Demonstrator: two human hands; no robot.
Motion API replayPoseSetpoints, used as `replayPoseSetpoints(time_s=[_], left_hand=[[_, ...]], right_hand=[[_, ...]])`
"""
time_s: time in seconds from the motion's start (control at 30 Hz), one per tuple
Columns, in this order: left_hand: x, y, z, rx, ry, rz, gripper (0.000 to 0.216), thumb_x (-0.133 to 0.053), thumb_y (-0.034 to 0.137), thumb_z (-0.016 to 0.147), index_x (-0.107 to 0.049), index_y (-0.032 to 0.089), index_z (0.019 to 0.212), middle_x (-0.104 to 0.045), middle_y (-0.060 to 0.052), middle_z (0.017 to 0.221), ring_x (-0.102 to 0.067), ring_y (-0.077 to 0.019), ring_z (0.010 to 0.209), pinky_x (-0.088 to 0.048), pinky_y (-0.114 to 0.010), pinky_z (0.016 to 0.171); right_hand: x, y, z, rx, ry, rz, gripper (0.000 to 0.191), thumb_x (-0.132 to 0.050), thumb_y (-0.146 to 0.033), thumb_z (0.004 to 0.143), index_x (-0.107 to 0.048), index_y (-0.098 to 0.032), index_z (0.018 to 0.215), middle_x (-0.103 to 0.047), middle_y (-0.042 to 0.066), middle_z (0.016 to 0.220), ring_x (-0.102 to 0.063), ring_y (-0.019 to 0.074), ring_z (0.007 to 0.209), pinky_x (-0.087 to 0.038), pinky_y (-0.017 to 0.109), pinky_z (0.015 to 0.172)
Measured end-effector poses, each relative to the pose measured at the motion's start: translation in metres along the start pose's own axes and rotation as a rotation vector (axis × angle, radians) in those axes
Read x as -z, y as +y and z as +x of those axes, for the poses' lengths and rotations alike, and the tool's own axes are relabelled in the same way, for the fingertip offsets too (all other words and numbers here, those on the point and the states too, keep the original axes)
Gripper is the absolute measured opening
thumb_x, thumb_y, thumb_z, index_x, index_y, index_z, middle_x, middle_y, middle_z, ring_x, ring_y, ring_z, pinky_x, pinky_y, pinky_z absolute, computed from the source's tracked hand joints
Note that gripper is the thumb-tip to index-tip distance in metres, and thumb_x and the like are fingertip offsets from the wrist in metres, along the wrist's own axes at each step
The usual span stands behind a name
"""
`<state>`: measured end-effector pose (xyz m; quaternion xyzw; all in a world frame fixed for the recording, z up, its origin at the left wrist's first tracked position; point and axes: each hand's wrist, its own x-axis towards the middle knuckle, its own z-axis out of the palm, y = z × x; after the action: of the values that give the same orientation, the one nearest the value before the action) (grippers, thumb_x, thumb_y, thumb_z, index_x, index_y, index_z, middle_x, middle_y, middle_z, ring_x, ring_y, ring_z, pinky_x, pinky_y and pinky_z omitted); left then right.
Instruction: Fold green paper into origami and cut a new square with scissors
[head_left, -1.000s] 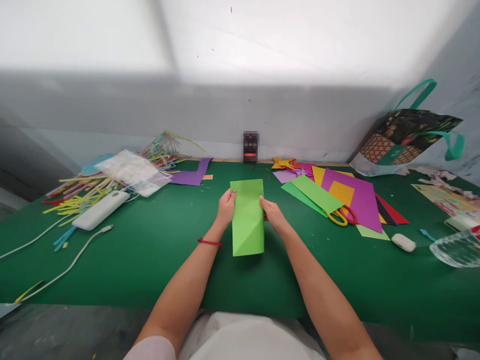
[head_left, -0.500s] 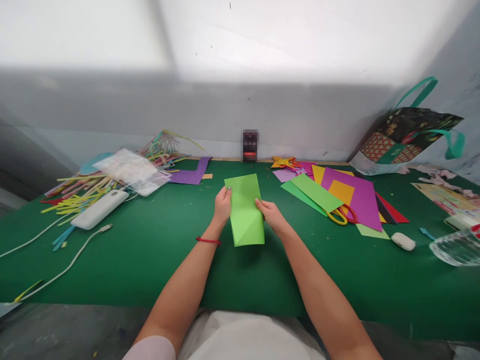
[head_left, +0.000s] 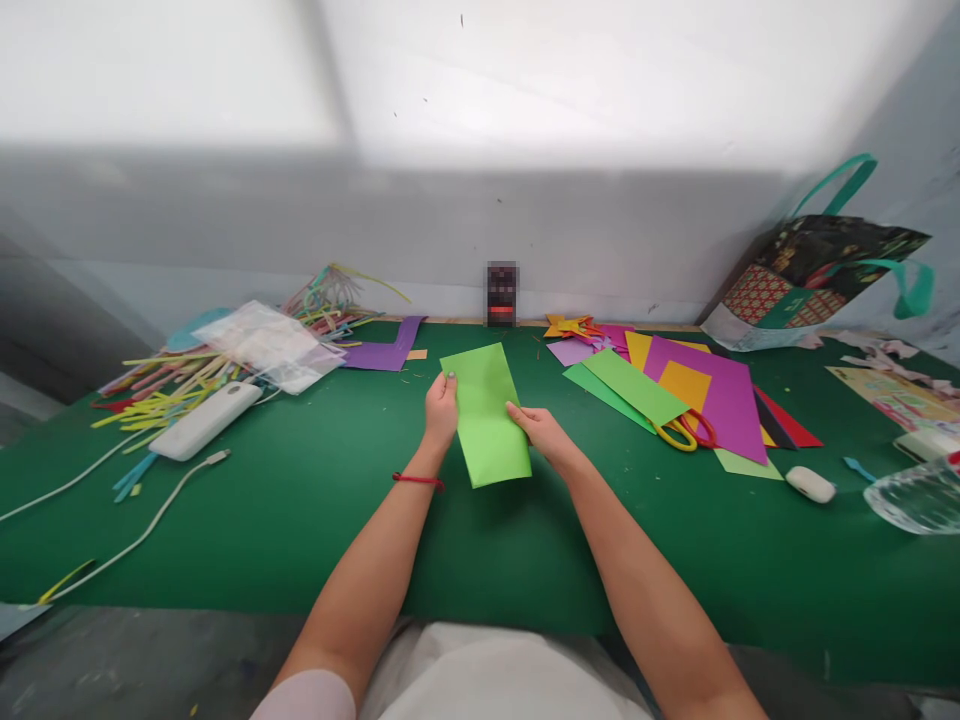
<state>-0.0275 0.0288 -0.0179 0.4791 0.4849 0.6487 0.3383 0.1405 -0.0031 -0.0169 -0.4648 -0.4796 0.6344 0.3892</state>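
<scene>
A bright green sheet of paper (head_left: 491,430), creased and seemingly folded, is held up over the table in front of me. My left hand (head_left: 442,408) grips its left edge near the upper corner, thumb on the front face. On the opposite edge, about halfway down, my right hand (head_left: 541,428) pinches the paper between thumb and fingers. The fingers behind the sheet are partly hidden. A red cord circles my left wrist. To the right lie scissors (head_left: 682,434) with yellow and red handles, partly covered by a green paper strip (head_left: 636,386).
Coloured paper (head_left: 731,405) lies at right, with a white case (head_left: 811,484) and plastic bottle (head_left: 919,497) beyond. A patterned bag (head_left: 787,295) leans on the wall. At left are pipe cleaners (head_left: 161,405), a white power bank (head_left: 206,420) and a cable (head_left: 165,510). Purple paper (head_left: 375,355) lies behind.
The green paper has tilted further, its top swinging slightly left and its lower edge rising a little. Both hands have shifted slightly left and keep their hold.
</scene>
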Motion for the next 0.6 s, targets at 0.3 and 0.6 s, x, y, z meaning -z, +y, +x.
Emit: replayPoseSetpoints(time_s=[0.3, 0.6], left_hand=[[0.0035, -0.0020, 0.0045, 0.006, 0.059, -0.013, 0.022, -0.051, 0.035, 0.084, -0.062, 0.017, 0.078, -0.064, -0.005, 0.076, -0.058, -0.0171, 0.069, -0.046, -0.029, 0.065], [0.0078, -0.0047, 0.0079, 0.010, 0.090, -0.004, 0.031, -0.054, 0.041, 0.082, -0.050, 0.019, 0.062, -0.048, 0.002, 0.057, -0.044, -0.0123, 0.053, -0.038, -0.026, 0.054]], right_hand=[[0.0006, -0.0010, -0.0020, -0.012, -0.042, -0.003, 0.041, -0.065, -0.055, 0.069, -0.066, -0.014, 0.067, -0.067, 0.006, 0.072, -0.058, 0.0159, 0.066, -0.043, 0.028, 0.065], [-0.0009, 0.0026, 0.0009, -0.004, -0.032, -0.057, 0.043, -0.063, -0.056, 0.070, -0.066, -0.013, 0.069, -0.065, 0.005, 0.068, -0.057, 0.0160, 0.064, -0.042, 0.028, 0.062]])
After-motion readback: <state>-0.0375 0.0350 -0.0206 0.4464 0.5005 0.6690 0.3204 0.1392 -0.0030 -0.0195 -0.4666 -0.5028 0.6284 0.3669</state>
